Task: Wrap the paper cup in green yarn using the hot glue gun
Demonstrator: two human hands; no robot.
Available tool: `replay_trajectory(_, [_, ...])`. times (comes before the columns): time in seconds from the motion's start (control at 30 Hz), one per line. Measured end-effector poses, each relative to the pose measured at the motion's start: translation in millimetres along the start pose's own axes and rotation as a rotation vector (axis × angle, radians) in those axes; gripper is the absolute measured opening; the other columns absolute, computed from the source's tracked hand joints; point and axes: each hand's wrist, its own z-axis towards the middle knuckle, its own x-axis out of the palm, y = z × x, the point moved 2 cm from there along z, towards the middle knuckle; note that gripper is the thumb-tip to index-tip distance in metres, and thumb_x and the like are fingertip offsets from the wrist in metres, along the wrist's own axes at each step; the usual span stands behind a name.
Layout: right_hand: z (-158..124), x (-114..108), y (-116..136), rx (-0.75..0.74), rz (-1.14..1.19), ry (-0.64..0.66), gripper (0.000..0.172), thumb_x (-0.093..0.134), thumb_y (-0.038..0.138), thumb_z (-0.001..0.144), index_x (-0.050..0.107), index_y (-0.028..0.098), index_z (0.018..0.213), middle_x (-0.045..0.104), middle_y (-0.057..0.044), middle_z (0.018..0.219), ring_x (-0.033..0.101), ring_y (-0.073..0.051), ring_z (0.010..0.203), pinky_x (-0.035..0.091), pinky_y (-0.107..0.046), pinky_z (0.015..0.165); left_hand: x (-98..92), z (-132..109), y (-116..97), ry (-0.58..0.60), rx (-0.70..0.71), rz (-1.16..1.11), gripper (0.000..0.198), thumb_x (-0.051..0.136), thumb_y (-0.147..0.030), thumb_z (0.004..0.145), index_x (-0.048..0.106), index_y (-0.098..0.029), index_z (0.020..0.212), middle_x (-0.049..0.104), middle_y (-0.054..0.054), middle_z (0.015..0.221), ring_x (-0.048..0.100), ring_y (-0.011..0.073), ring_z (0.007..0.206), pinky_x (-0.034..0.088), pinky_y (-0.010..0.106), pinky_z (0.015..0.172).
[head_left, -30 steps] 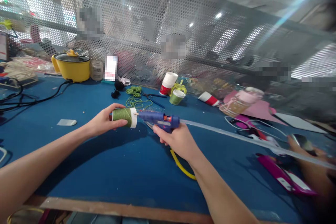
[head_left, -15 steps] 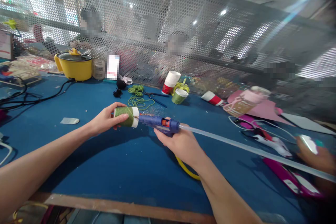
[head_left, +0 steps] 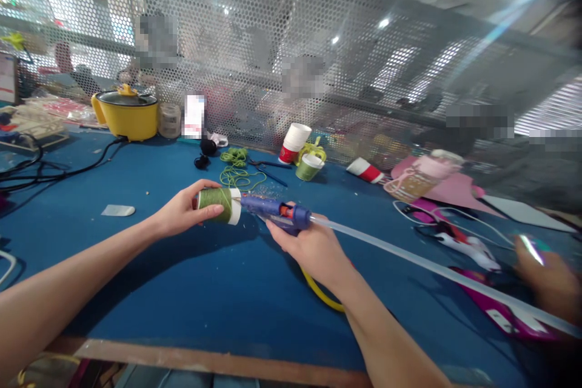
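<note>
glue gun nose right up at the white end of a yarn-wrapped cup

so the left hand (head_left: 188, 209) has its fingers and thumb closed around a green yarn-wrapped cup (head_left: 213, 205), which lies sideways in the grip, up over the worktop (head_left: 182, 303) between the front and far edges. its bare white end points right. the right hand (head_left: 313, 245) is wrapped round a blue glue gun (head_left: 273, 209); most of those fingers are hidden under it, so can't tell if the trigger's squeezed. the nozzle is right at the white end, though i can't tell if it's actually touching. a long clear glue stick (head_left: 391, 247) runs out the back toward the worktop's right side.

just behind the held cup there's loose green yarn (head_left: 240, 178) and blue-handled scissors (head_left: 273, 165). near the far edge: a stack of paper cups (head_left: 294, 142) and another green-wrapped cup (head_left: 310, 167). yellow pot (head_left: 131, 121) by the far left corner. someone else's blurry hand (head_left: 550, 276) over on the right.
</note>
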Motion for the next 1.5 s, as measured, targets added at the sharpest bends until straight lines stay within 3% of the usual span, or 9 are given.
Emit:
replay_trajectory(0.1, [-0.1,0.1,-0.8,0.024,-0.001,0.017,0.019,0.05,0.029,0.075,0.056,0.02,0.06,0.061,-0.001,0.054,0.06,-0.016,0.057,0.044,-0.023,0.051,1.0,0.4,1.2,0.021,0.045,0.007,0.049,0.059,-0.038,0.072,0.041,-0.018,0.113,0.054,-0.002,0.074,0.051,0.0109,0.058,0.044,0.023,0.052])
replay_trajectory(0.3, [0.2,0.6,-2.5,0.058,0.013,0.04,0.021,0.05,0.03,0.075,0.054,0.021,0.057,0.054,0.002,0.043,0.057,-0.015,0.048,0.042,-0.024,0.05,2.6,0.8,5.2,0.03,0.169,0.05,0.048,0.06,-0.036,0.073,0.042,-0.019,0.115,0.058,0.005,0.097,0.057,0.0179,0.083,0.048,0.033,0.073])
replay_trajectory(0.5, [-1.5,2.4,-4.1,0.068,-0.005,0.016,0.021,0.05,0.03,0.076,0.053,0.021,0.056,0.055,0.002,0.044,0.056,-0.015,0.048,0.041,-0.024,0.048,0.2,-0.2,6.0,-0.009,0.274,0.257,0.048,0.06,-0.036,0.074,0.044,-0.021,0.117,0.055,0.008,0.108,0.055,0.0221,0.096,0.046,0.037,0.083])
replay_trajectory(0.8, [-0.8,3.8,-5.1,0.1,0.003,0.016,0.022,0.05,0.03,0.075,0.05,0.021,0.055,0.056,0.001,0.047,0.056,-0.016,0.052,0.041,-0.024,0.049,-1.6,-1.1,0.1,0.007,0.41,0.385,0.045,0.059,-0.033,0.076,0.044,-0.023,0.117,0.049,0.008,0.112,0.049,0.0228,0.103,0.042,0.037,0.087])
replay_trajectory(1.1, [-0.1,4.9,-5.9,0.075,0.002,0.02,0.023,0.049,0.029,0.076,0.049,0.021,0.054,0.055,0.002,0.045,0.055,-0.015,0.049,0.04,-0.024,0.049,-1.0,-1.6,-0.4,0.017,0.424,0.389,0.045,0.059,-0.033,0.076,0.044,-0.023,0.117,0.048,0.009,0.113,0.047,0.0242,0.106,0.04,0.038,0.09])
replay_trajectory(1.5, [-1.1,4.1,-4.3,0.055,-0.018,0.021,0.023,0.05,0.029,0.076,0.049,0.021,0.054,0.053,0.002,0.044,0.054,-0.014,0.046,0.039,-0.024,0.048,-1.7,1.7,7.8,-0.033,0.318,0.307,0.048,0.059,-0.034,0.075,0.043,-0.022,0.119,0.05,0.008,0.111,0.053,0.0225,0.098,0.044,0.039,0.085])
